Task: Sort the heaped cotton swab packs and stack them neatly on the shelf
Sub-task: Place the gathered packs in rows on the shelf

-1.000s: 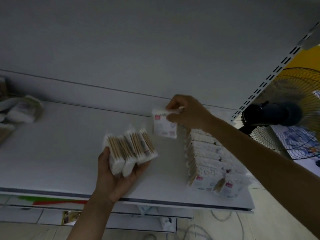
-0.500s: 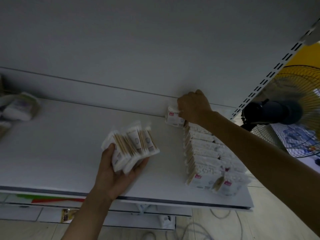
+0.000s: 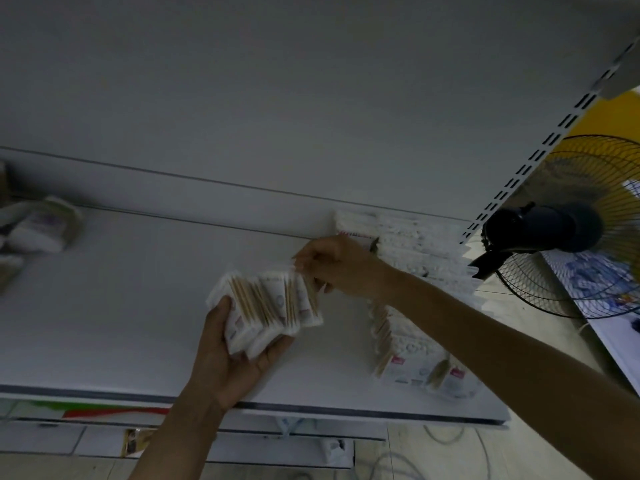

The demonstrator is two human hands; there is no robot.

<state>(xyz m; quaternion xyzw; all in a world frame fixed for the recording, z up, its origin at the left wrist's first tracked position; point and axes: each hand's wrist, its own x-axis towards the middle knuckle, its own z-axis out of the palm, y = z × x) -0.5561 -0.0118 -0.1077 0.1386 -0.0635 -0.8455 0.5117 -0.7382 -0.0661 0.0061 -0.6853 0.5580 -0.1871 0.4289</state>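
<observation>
White shelf [image 3: 121, 306] is viewed from above. A loose heap [image 3: 38, 226] of packs, blurred, is seen at 9 o'clock. Near centre, a fanned swab pack bundle [image 3: 263, 306] is gripped from below by the left hand [image 3: 232, 358]. Its rightmost pack [image 3: 309, 301] is pinched at the top edge by the right hand [image 3: 341, 268]. A stacked row [image 3: 405, 355] is lined back to front at 4 o'clock. A floor fan [image 3: 554, 226] is seen at 3 o'clock.
</observation>
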